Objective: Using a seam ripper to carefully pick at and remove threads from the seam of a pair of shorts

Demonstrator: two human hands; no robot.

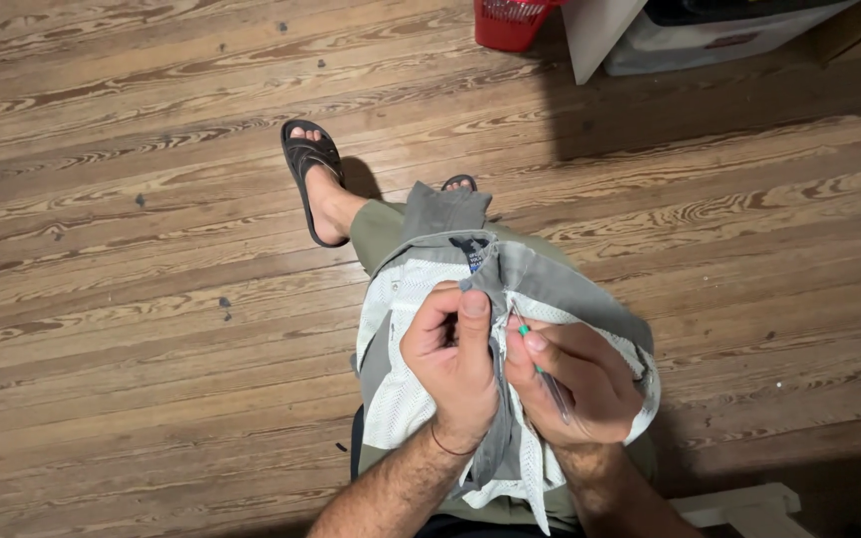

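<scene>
1. Shorts [550, 284], grey-green and turned inside out, lie across my lap with the white mesh lining [401, 399] showing, above a wooden floor [132, 299].
2. Left hand [453, 361] is curled nearly closed, thumb up, pinching a fold of the grey fabric at the seam.
3. Right hand [575, 384] is closed around a slim tool with a green tip [540, 364], its point at the seam just beside my left thumb; I cannot tell what kind of tool it is.
4. Cloth looks light, soft and limp, so it should sag unless kept taut; the firm seam edge seems the best place to grip, and the open mesh looks likely to snag.
5. One foot in a black sandal [308, 169] rests on the floor ahead; a red basket [508, 20] and a white furniture corner [595, 35] stand well apart at the top.
</scene>
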